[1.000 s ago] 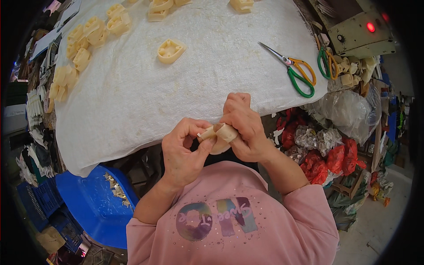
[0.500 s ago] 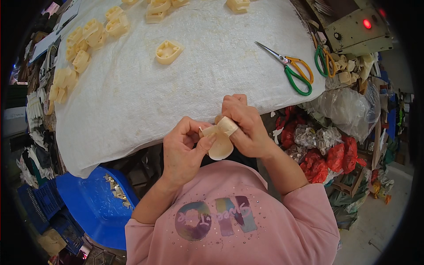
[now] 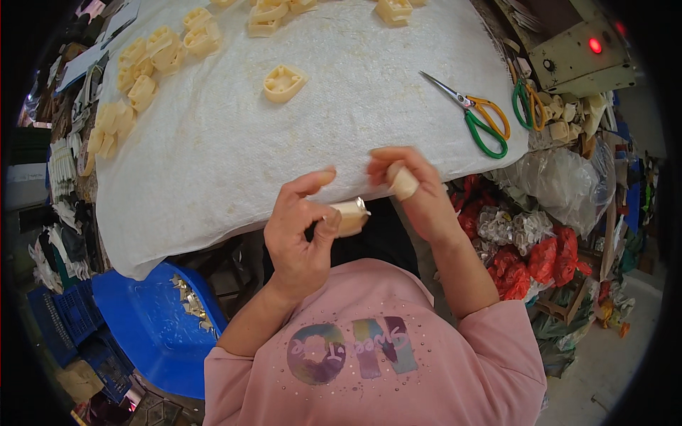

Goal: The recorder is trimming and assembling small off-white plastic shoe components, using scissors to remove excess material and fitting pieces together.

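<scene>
Two cream moulded pieces, one to each hand, held apart above the near edge of the table.

Left hand — thumb and fingers pinched on a cream piece with a metal tip, held over the lap just off the cloth's near edge; index finger raised clear of it.

Right hand — fingers curled closed round a smaller cream piece, of which only the rounded end shows past the fingertips.

Handling, judged from looks: both pieces seem light and stiff, like moulded plastic or resin, smooth enough to slip if pinched only at a rounded end. The flat sides look the safest hold; the metal tip is best kept away from the fingertips. Whether they are brittle cannot be told.

Surface: white woven cloth over the table, its front edge hanging down just behind the hands.

Other stock on the cloth: a single cream heart-shaped shell near the middle; a cluster of like cream shells along the far left.

Tools: orange- and green-handled scissors at the right, blades pointing inward — the one sharp thing near the right hand's reach.

Open room: a broad bare stretch of cloth lies ahead of both hands. Below left, a blue plastic bin; at right, crowded bags beside the elbow.
</scene>
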